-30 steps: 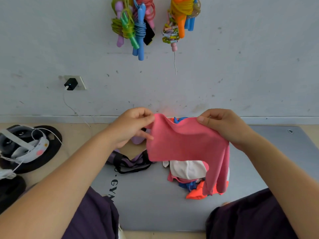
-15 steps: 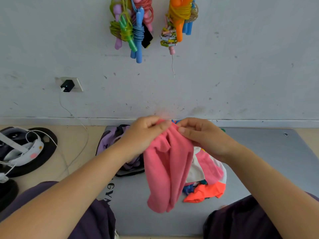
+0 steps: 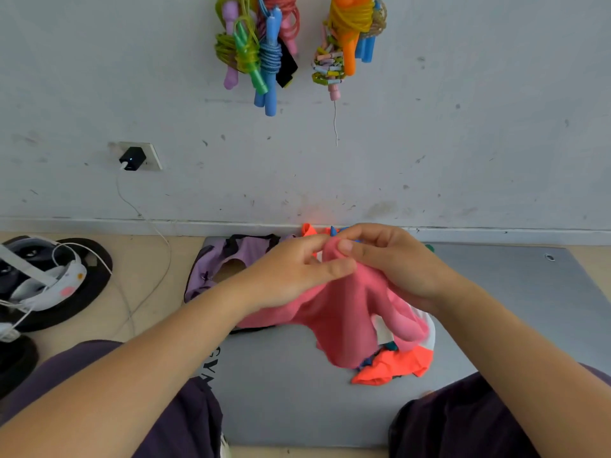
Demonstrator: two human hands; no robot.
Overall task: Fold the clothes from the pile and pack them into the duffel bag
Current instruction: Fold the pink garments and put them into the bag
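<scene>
Hands meet at the pink garment [image 3: 347, 312]: left hand [image 3: 291, 276] and right hand [image 3: 393, 262] pinch its top edge above the pile [image 3: 393, 365]. Purple duffel bag [image 3: 224, 262] lies just left, apparently unpacked; folding looks barely begun.

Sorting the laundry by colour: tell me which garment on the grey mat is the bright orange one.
The bright orange garment lies at the near edge of the clothes pile, below the pink top held by both hands. No other piece there is neon orange and untouched.
</scene>
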